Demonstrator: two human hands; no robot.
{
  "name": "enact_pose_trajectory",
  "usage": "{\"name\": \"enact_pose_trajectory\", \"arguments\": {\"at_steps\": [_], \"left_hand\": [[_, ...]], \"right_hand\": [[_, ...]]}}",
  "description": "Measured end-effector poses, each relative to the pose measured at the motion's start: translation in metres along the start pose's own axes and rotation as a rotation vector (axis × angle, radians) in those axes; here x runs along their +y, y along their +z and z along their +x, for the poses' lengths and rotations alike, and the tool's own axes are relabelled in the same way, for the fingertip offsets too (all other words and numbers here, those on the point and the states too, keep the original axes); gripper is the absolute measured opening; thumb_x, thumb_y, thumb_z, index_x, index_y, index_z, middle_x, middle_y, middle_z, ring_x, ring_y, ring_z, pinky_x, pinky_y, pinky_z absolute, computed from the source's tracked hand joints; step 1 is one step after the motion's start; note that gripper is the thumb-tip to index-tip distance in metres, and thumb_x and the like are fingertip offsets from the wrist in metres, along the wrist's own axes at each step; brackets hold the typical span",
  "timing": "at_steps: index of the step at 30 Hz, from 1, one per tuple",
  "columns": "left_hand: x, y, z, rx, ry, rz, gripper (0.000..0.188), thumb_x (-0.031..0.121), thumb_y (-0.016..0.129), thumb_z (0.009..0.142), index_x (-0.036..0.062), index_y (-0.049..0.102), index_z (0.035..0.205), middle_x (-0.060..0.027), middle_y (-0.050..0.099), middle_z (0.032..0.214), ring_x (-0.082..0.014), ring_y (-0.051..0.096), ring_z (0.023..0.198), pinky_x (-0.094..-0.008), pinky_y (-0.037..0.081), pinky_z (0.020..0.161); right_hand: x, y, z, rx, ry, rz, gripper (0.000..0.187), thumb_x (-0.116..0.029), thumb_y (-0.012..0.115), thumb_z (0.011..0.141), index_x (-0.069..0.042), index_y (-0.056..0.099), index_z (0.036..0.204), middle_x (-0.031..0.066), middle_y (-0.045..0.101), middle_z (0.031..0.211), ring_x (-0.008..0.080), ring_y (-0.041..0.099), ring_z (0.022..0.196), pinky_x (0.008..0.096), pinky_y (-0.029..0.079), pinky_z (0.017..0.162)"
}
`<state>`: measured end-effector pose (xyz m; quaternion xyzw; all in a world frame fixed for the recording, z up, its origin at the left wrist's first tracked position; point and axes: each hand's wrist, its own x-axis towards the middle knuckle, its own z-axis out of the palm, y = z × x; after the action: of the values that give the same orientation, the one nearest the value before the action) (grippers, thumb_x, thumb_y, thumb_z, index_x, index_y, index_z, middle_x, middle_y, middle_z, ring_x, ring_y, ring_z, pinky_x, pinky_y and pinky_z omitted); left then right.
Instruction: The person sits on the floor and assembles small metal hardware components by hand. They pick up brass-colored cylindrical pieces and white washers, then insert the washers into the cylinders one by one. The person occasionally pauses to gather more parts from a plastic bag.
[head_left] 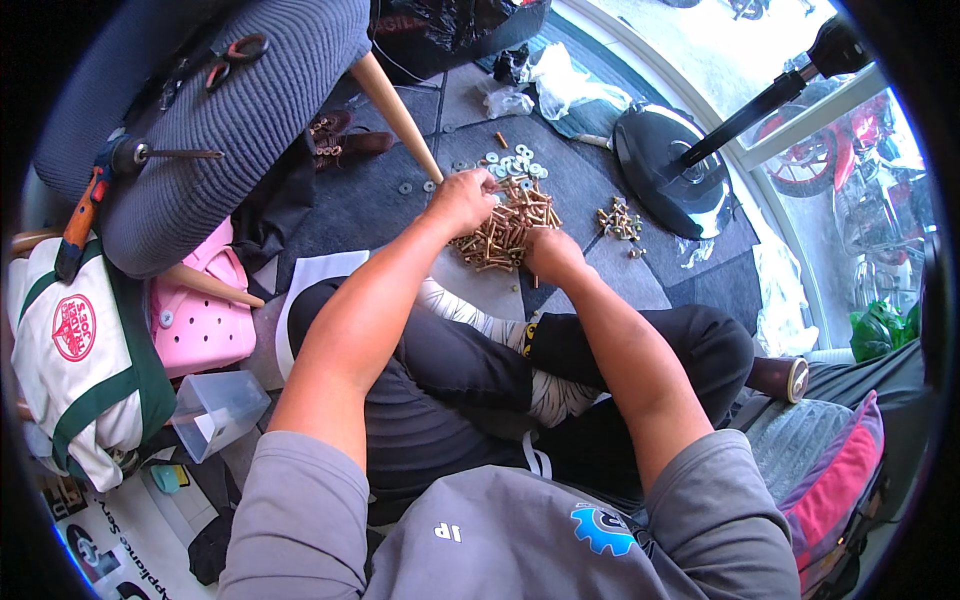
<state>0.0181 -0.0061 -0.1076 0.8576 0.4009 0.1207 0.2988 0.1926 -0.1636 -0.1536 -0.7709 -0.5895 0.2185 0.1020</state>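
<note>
Head view looks down on a person sitting cross-legged on a dark floor mat, both forearms stretched toward a heap of brass-coloured bolts lying on the mat just beyond the knees. The left hand rests at the far left edge of the heap, fingers curled down as if pinching something small; whether it actually has hold of a bolt cannot be told. The right hand lies on the near right side of the heap, knuckles up, its fingers hidden under itself, so its grip is also unclear. Silver washers lie scattered just beyond the bolts, and a smaller cluster of fasteners sits apart to the right, near a round black stand base.

Such bolts are likely stiff, smooth and heavy for their size, inclined to roll; pinching one by the shank should suit. Individual heads and threads are too small to make out.
</note>
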Motion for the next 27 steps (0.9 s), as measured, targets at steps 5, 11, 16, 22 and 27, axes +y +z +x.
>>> {"name": "enact_pose_trajectory", "arguments": {"at_steps": [5, 11, 16, 22, 27], "left_hand": [[0.0, 0.001, 0.016, -0.028, -0.241, -0.403, 0.034, 0.012, 0.069, 0.092, 0.0027, 0.067, 0.124, -0.0058, 0.07, 0.083, -0.0155, 0.068, 0.071, -0.0337, 0.057, 0.063], [0.02, -0.008, 0.016, -0.193, -0.381, -0.783, 0.03, 0.008, 0.071, 0.091, 0.0048, 0.067, 0.12, -0.0018, 0.065, 0.08, -0.0097, 0.06, 0.061, -0.0268, 0.05, 0.054], [0.001, -0.005, 0.018, -0.133, -0.342, -0.318, 0.017, 0.022, 0.072, 0.089, 0.0115, 0.081, 0.1, -0.0087, 0.077, 0.093, -0.021, 0.072, 0.08, -0.0361, 0.058, 0.077], [-0.014, 0.003, 0.065, -0.002, -0.216, 0.009, 0.026, 0.022, 0.065, 0.091, 0.0134, 0.081, 0.11, -0.0147, 0.08, 0.107, -0.0321, 0.076, 0.103, -0.0433, 0.058, 0.096], [-0.002, 0.035, 0.136, -0.015, 0.025, 0.161, 0.035, 0.012, 0.054, 0.096, 0.0141, 0.077, 0.123, -0.015, 0.07, 0.133, -0.036, 0.068, 0.123, -0.0456, 0.053, 0.106]], "right_hand": [[0.011, -0.038, 0.025, 0.097, 0.26, 0.558, 0.021, -0.009, 0.077, 0.089, -0.005, 0.077, 0.11, 0.0109, 0.076, 0.086, 0.019, 0.073, 0.074, 0.0344, 0.06, 0.07], [-0.003, -0.079, 0.031, 0.09, 0.072, 1.372, 0.02, -0.007, 0.071, 0.098, -0.001, 0.071, 0.117, 0.0028, 0.07, 0.097, 0.0142, 0.068, 0.082, 0.0312, 0.06, 0.073], [0.028, -0.083, 0.04, 0.228, 0.377, 1.375, 0.022, -0.009, 0.071, 0.099, -0.006, 0.068, 0.12, 0.0016, 0.067, 0.095, 0.0146, 0.065, 0.079, 0.0401, 0.063, 0.079], [0.044, -0.044, 0.066, 0.229, 0.483, 1.38, 0.021, -0.007, 0.066, 0.1, -0.008, 0.069, 0.12, 0.0034, 0.067, 0.095, 0.0172, 0.067, 0.08, 0.0411, 0.064, 0.075], [0.038, -0.023, 0.069, 0.194, 0.543, 1.311, 0.021, -0.01, 0.061, 0.104, -0.008, 0.063, 0.125, 0.0069, 0.071, 0.097, 0.0166, 0.069, 0.072, 0.0345, 0.062, 0.059]]}}
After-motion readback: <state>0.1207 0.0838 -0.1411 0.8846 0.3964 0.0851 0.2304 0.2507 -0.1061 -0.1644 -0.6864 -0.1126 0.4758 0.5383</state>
